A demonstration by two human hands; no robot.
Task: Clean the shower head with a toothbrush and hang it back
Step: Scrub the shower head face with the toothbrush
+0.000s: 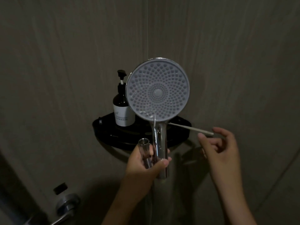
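Observation:
My left hand [146,166] grips the chrome handle of the shower head [157,91] together with the metal hose connector [144,147]. The round grey nozzle face stands upright toward me, and it is wet, with drops running down the handle. A white toothbrush [191,128] lies on the black corner shelf [103,127]; its handle sticks out to the right and its brush end is hidden behind the shower head. My right hand [219,146] hovers at the tip of that handle with thumb and fingers loosely curled. I see no firm pinch on it.
A brown pump bottle [122,104] with a white label stands on the shelf's left side, just behind the shower head's rim. Grey tiled walls meet in the corner behind. A chrome door handle [66,207] shows at the lower left. The room is dim.

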